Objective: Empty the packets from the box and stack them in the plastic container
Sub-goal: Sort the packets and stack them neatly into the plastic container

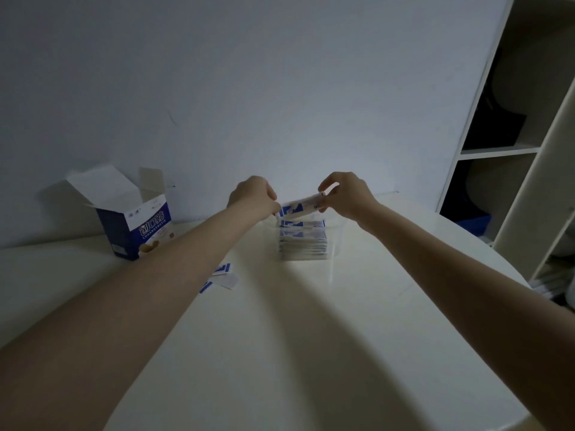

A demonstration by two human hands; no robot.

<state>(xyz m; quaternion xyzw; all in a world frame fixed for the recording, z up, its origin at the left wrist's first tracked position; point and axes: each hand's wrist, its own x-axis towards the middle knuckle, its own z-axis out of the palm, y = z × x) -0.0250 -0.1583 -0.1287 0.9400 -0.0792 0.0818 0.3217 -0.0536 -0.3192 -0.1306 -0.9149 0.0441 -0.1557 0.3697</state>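
Note:
A clear plastic container (337,236) stands at the far middle of the white table, with a stack of blue-and-white packets (303,242) inside it. Just above its opening, a small bundle of packets (301,205) is held at both ends: my left hand (253,197) pinches the left end and my right hand (347,194) pinches the right end. The blue-and-white cardboard box (137,225) stands upright at the far left with its top flaps open. A few loose packets (222,276) lie on the table beside my left forearm.
The round white table (311,337) runs up to a pale wall at the back. A white shelving unit (510,135) with dark items stands on the right, beyond the table's edge.

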